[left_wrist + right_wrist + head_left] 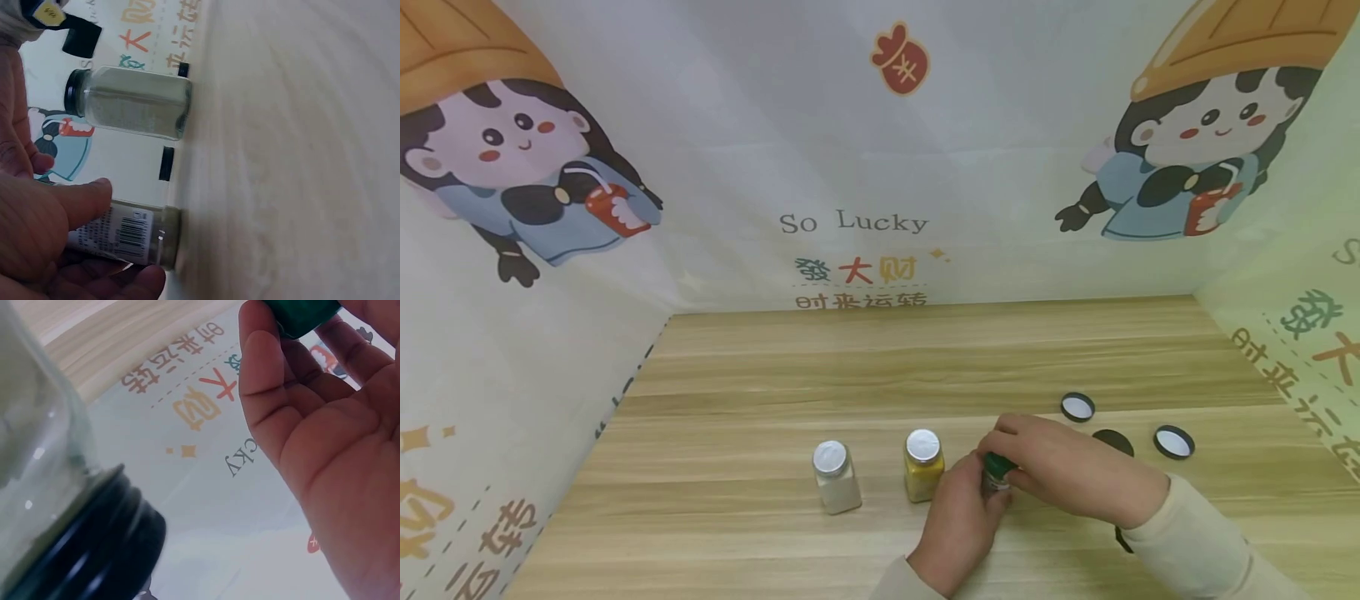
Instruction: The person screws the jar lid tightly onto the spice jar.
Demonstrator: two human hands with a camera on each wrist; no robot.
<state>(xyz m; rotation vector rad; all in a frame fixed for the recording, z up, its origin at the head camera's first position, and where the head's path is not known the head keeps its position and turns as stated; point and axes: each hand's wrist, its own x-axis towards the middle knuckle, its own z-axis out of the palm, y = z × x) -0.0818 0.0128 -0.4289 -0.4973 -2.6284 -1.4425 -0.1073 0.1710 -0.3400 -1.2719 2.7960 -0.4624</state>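
Observation:
My left hand (pixel 958 517) grips a small jar (pixel 133 237) with a white barcode label, its base close to the wooden table. The fingers of my right hand (pixel 1067 467) pinch the jar's green cap (pixel 999 464), which in the head view sits at its top. In the right wrist view the green cap (pixel 303 314) shows between the fingertips. Left of my hands stand a yellow-filled jar (pixel 923 482) and a jar with pale contents (pixel 841 493), both topped with silver seals.
A clear glass jar (pixel 134 103) with a black lid stands upright beside my right forearm, partly hidden in the head view. Two black lids (pixel 1078 407) lie with white liners up on the wooden table (pixel 737 375). Printed cloth walls enclose the back and sides.

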